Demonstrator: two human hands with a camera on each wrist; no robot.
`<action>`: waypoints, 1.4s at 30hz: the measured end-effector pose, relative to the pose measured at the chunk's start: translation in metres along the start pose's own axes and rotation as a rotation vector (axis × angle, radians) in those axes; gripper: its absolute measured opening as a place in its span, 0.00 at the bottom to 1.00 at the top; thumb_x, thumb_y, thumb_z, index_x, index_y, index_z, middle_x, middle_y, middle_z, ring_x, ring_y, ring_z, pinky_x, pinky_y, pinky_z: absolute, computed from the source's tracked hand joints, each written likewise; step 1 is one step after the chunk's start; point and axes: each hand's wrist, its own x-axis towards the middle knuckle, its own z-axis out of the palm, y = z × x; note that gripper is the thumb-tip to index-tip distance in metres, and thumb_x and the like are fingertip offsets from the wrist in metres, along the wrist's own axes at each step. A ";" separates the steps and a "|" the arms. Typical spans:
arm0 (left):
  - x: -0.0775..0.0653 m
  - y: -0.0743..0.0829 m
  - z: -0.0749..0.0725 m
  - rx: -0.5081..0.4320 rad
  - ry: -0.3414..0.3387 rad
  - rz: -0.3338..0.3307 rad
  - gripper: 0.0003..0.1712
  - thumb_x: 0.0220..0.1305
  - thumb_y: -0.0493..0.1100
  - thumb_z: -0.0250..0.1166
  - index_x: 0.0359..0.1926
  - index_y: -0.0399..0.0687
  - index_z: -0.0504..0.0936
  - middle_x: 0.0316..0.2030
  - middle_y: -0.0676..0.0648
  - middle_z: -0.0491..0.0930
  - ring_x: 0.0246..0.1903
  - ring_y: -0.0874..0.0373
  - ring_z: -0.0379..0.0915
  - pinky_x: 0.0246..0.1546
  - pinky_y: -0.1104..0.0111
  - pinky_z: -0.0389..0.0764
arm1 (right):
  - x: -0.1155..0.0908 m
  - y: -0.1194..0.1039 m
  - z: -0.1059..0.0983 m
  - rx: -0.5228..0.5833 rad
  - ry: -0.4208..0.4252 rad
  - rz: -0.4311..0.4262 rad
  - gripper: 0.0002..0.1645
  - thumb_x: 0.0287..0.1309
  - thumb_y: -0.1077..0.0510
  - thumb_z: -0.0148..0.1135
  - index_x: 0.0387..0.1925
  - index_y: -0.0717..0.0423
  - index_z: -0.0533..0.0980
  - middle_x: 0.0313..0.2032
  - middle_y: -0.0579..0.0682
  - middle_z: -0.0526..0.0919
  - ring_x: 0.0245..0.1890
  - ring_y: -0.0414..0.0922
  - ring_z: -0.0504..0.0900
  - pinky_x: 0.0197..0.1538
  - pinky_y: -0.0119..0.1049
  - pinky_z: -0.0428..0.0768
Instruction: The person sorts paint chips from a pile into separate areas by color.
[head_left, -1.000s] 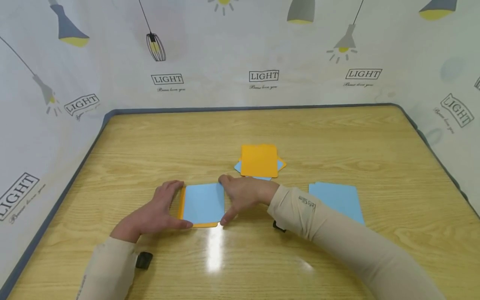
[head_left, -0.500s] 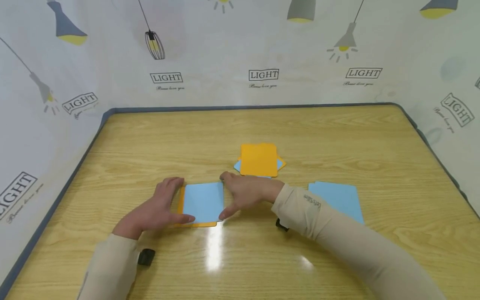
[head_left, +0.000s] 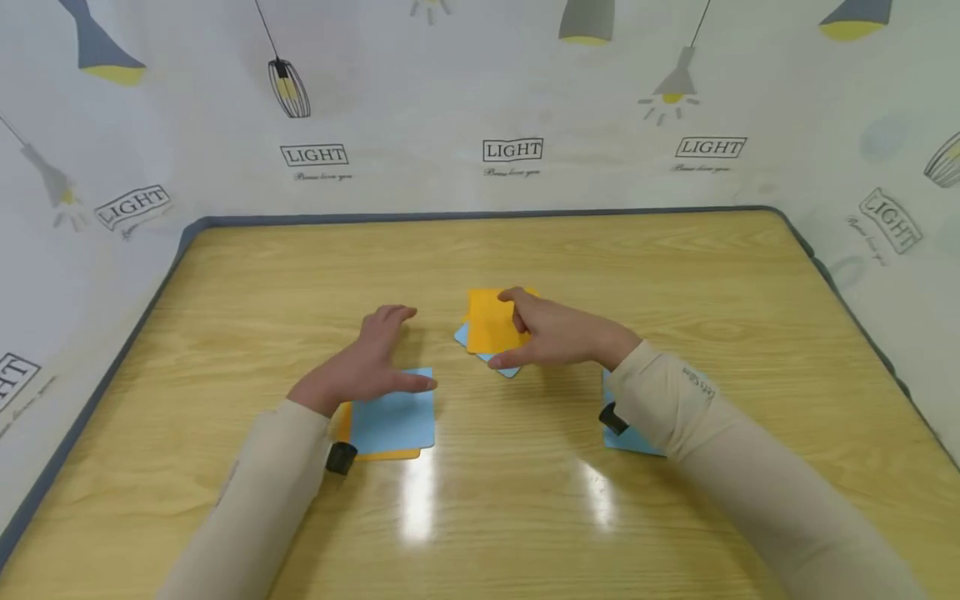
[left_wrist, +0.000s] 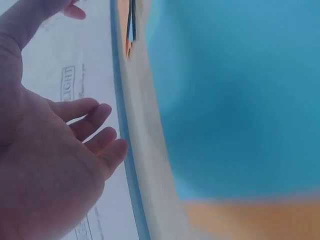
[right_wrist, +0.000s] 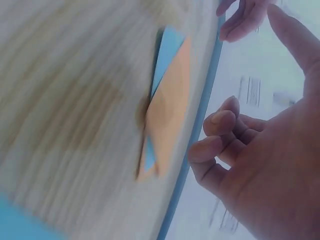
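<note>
Looks like grained wood across the tabletop (head_left: 510,517), smooth and glossy enough to throw back glare. Suggests smooth, matt paper or thin card in the orange sheet (head_left: 489,321) and blue sheets (head_left: 393,425). Shows wrinkled, matt cloth in the sleeves (head_left: 262,483), apparently plastic in the black wrist pieces (head_left: 342,458).

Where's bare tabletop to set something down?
Bare table lies between the middle pile and far edge, and between both sleeves nearside. Crowded: left hand over left pile, right hand over middle pile, right sleeve over right pile.

Tbl (head_left: 510,517): L cards (head_left: 397,421), mid cards (head_left: 491,321), R cards (head_left: 633,442) prob. all-blue.
</note>
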 end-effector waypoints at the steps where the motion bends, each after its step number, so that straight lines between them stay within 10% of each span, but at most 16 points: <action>1: 0.006 0.002 0.000 0.009 0.002 0.004 0.60 0.54 0.56 0.74 0.73 0.34 0.48 0.71 0.36 0.48 0.68 0.38 0.41 0.63 0.44 0.58 | -0.001 0.003 -0.002 0.002 0.008 0.007 0.61 0.52 0.34 0.69 0.71 0.64 0.50 0.40 0.58 0.72 0.32 0.46 0.71 0.40 0.39 0.70; 17: 0.063 0.015 0.010 0.063 -0.100 -0.106 0.60 0.53 0.52 0.75 0.75 0.38 0.48 0.72 0.39 0.46 0.69 0.43 0.41 0.67 0.50 0.54 | 0.001 0.046 -0.006 0.008 -0.015 0.107 0.64 0.51 0.42 0.74 0.73 0.67 0.46 0.31 0.55 0.71 0.27 0.46 0.68 0.36 0.40 0.69; 26: 0.076 0.021 0.014 0.154 -0.116 -0.110 0.61 0.51 0.53 0.77 0.75 0.39 0.48 0.72 0.39 0.45 0.69 0.43 0.40 0.68 0.50 0.53 | 0.006 0.052 -0.005 -0.124 0.007 0.132 0.67 0.48 0.40 0.75 0.74 0.65 0.46 0.72 0.63 0.54 0.65 0.52 0.63 0.68 0.47 0.59; 42: 0.089 0.030 0.019 0.197 -0.111 -0.094 0.59 0.52 0.55 0.76 0.75 0.39 0.52 0.74 0.41 0.44 0.70 0.43 0.39 0.67 0.49 0.54 | 0.002 0.053 -0.013 -0.219 0.010 0.122 0.63 0.50 0.39 0.74 0.73 0.65 0.50 0.63 0.62 0.65 0.54 0.52 0.72 0.61 0.47 0.69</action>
